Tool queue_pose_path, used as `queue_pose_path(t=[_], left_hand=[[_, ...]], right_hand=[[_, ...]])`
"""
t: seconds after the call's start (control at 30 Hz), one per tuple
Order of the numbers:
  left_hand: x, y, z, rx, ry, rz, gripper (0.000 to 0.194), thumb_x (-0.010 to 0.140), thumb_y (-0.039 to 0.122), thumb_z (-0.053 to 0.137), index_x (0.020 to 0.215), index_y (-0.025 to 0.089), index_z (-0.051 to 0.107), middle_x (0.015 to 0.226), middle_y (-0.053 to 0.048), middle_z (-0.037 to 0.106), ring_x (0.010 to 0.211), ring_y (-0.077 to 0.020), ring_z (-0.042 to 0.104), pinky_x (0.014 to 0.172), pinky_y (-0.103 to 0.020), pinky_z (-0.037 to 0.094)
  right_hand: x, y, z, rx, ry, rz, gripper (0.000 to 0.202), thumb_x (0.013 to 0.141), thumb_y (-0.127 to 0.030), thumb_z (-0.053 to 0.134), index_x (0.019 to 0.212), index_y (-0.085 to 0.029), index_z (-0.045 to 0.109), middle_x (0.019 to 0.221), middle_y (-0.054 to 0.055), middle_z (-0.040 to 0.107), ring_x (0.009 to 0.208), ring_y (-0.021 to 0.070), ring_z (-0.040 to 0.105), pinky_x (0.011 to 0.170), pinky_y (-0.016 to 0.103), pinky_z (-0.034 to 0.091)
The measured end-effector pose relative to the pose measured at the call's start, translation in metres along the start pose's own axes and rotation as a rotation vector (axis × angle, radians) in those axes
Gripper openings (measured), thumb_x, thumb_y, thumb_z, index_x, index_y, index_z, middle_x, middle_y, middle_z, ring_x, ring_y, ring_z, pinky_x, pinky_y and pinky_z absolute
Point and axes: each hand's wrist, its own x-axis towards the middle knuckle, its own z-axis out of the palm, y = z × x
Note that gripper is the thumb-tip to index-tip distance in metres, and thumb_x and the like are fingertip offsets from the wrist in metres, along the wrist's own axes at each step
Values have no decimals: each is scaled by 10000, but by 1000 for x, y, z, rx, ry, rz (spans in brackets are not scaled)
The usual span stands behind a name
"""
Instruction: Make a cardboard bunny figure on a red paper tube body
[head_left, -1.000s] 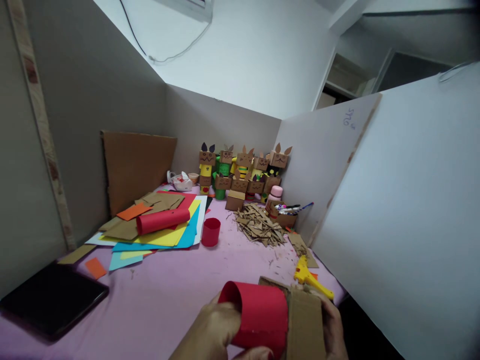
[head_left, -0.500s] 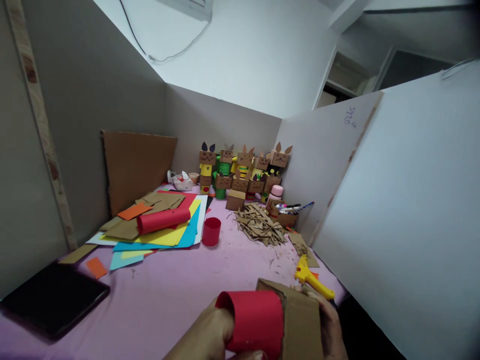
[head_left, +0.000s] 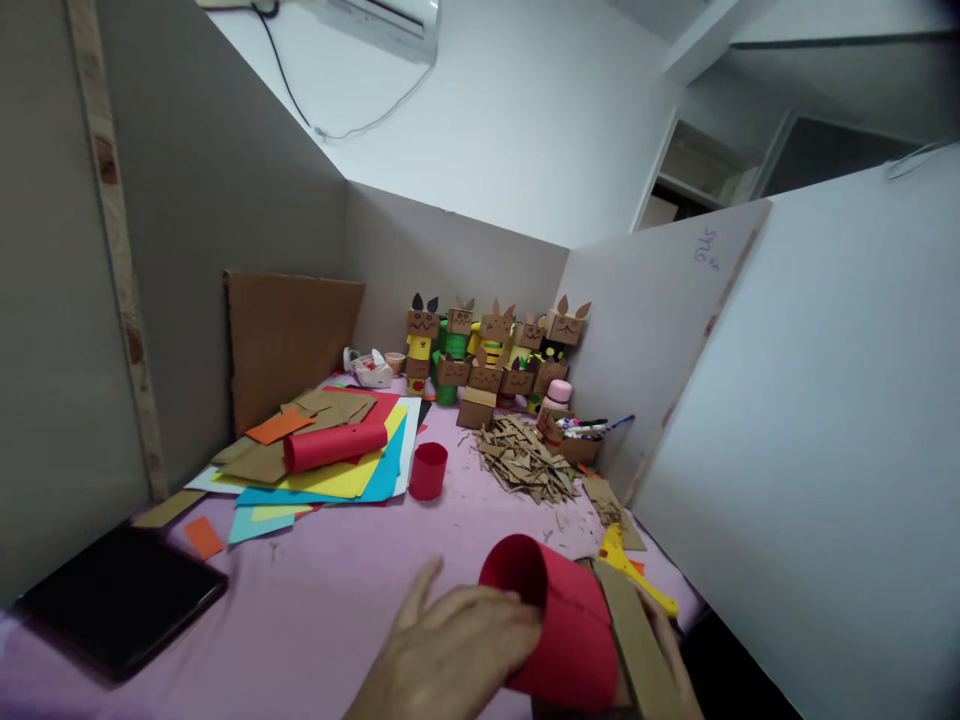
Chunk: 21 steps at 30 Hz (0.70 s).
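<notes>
A red paper tube [head_left: 577,625] lies sideways against a brown cardboard box [head_left: 641,635] at the bottom right. My left hand [head_left: 457,645] is at the tube's open end, its thumb stretched out and its fingertips at the rim, partly inside. My right hand [head_left: 671,650] holds the box from its far right side; most of its fingers are hidden behind the cardboard. Just beyond that hand lies a yellow glue gun [head_left: 637,575].
Stacked coloured paper [head_left: 382,470] with a red roll [head_left: 334,447] lies left, beyond a black tablet [head_left: 120,600]. A short red tube [head_left: 428,471] stands mid-table. Cardboard scraps [head_left: 525,460], cardboard figures [head_left: 491,350] and a pen box [head_left: 577,445] are further back. Grey partitions enclose the table.
My left hand has drawn partly out of the tube and its thumb has spread. The tube and box have shifted right and tilted. The camera view has moved slightly.
</notes>
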Motion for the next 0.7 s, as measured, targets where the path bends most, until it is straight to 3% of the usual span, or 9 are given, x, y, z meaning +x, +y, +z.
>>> queue_pose_path(t=[0.1,0.17,0.47,0.6,0.7], left_hand=[[4,1,2,111,42,31,176,844,405,501,882,289,627,811,56,741,869,-149,666,1098,-510,58],[6,4,2,113,40,27,215,865,352,485,723,266,621,677,91,713,770,-112,666,1095,-504,-30],[5,12,4,135,98,-57,171,781,259,579,630,214,513,544,78,610,601,-108,590,1061,-493,145],[4,14,6,179,92,-61,149,784,240,560,650,204,503,531,78,574,572,-96,561,1020,-476,229],[3,15,10,187,105,-100,151,797,283,528,675,202,491,545,66,550,559,-104,547,997,-512,237]], right_hand=[[5,9,2,10,-41,-10,606,641,-305,734,1191,-327,481,1092,65,667,890,307,663,691,406,551],[7,14,3,10,-68,-33,572,660,-299,717,1188,-335,499,1068,56,681,873,302,670,680,409,553],[11,18,6,-11,-116,-60,619,601,-259,751,1179,-315,539,1068,63,684,917,329,658,713,433,557],[13,17,6,2,-141,-73,510,660,-317,707,1148,-288,563,1016,54,704,890,302,669,679,410,559],[12,13,7,21,-87,-56,489,675,-323,703,1141,-269,566,1020,66,701,905,290,664,701,395,554]])
